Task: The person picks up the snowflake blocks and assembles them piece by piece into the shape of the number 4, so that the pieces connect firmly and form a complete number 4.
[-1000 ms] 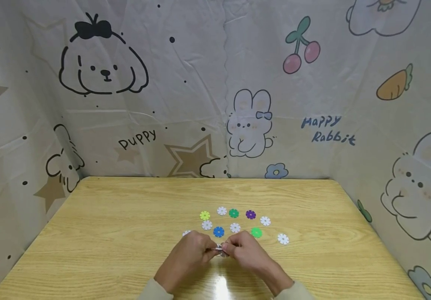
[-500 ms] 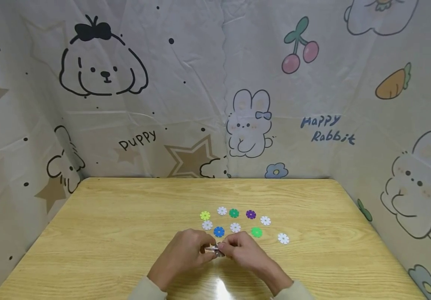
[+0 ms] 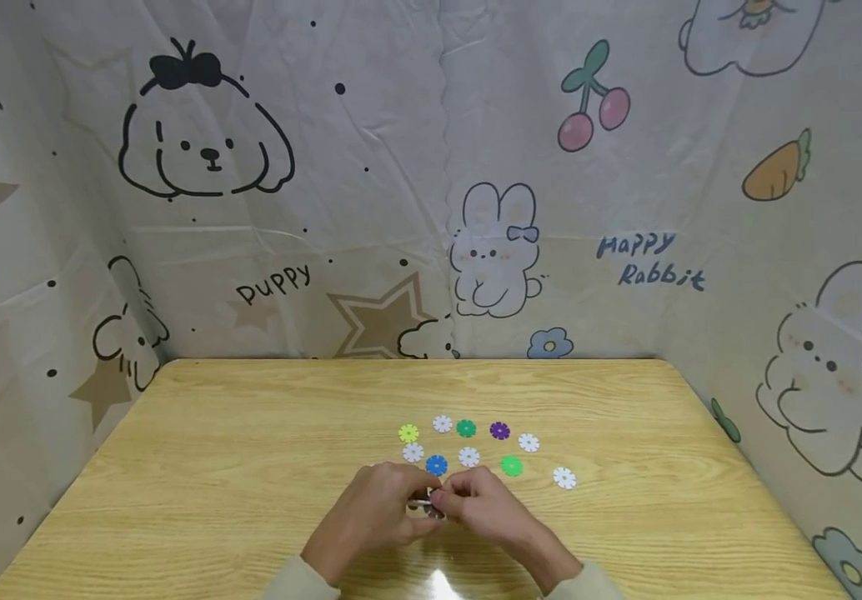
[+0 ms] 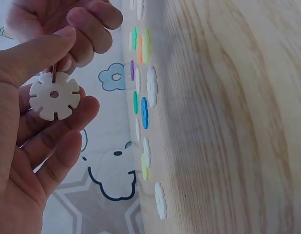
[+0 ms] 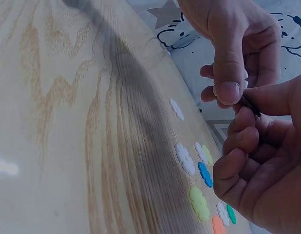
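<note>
In the left wrist view, my left hand (image 4: pixel 33 141) holds a white snowflake building disc (image 4: pixel 54 100) with slots round its rim and a hole in its middle. A thin dark disc (image 4: pixel 54 74), seen edge-on, meets the white disc's rim at a slot; how deep it sits I cannot tell. My right hand (image 5: pixel 267 161) pinches the dark disc (image 5: pixel 251 106) between thumb and fingers. In the head view, both hands meet low over the near middle of the table, and fingers partly hide the two discs.
Loose snowflake discs lie flat beyond the hands on the wooden table (image 3: pixel 251 442): several white ones, a blue disc (image 3: pixel 436 465), a purple disc (image 3: pixel 500 430), a yellow disc (image 3: pixel 408 433) and green ones. A patterned cloth (image 3: pixel 371 208) hangs behind and beside the table.
Both hands have shifted slightly left and nearer with the discs. The left fingers have spread wider round the white disc, while the right hand keeps its pinch. The head view has tilted a little.
</note>
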`<move>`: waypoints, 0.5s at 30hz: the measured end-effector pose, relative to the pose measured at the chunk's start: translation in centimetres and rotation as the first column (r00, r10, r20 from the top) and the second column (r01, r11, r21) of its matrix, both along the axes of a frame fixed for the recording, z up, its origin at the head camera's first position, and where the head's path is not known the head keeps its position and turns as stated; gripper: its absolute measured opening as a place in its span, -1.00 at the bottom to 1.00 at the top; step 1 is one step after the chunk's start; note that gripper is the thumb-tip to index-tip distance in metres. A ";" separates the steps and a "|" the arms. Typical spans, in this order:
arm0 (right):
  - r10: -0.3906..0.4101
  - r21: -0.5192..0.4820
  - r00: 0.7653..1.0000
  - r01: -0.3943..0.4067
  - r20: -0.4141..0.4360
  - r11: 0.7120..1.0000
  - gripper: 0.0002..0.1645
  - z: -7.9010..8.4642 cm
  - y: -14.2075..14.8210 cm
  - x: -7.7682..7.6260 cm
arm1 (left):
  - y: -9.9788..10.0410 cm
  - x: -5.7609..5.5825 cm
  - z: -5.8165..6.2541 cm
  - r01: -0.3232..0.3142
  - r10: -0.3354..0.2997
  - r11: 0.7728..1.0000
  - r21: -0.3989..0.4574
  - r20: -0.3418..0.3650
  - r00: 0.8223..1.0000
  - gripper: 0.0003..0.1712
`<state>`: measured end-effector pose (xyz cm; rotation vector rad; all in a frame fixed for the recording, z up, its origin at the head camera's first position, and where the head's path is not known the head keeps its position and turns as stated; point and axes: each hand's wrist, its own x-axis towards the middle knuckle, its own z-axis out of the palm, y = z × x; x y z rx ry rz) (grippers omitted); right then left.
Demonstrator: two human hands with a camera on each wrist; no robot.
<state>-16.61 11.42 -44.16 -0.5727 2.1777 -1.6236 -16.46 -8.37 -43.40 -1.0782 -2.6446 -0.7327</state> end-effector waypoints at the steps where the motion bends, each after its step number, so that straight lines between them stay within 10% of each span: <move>1: 0.002 0.000 1.000 -0.002 -0.002 1.000 -0.65 0.0 0.0 0.0 | 0.0 0.0 0.0 -0.001 0.001 1.000 0.000 -0.003 1.000 -0.73; 15: -0.049 0.070 0.997 0.053 -0.057 0.996 -0.80 0.5 2.1 -0.4 | -0.8 0.1 0.0 -0.085 0.087 0.996 -0.029 0.074 0.993 -0.71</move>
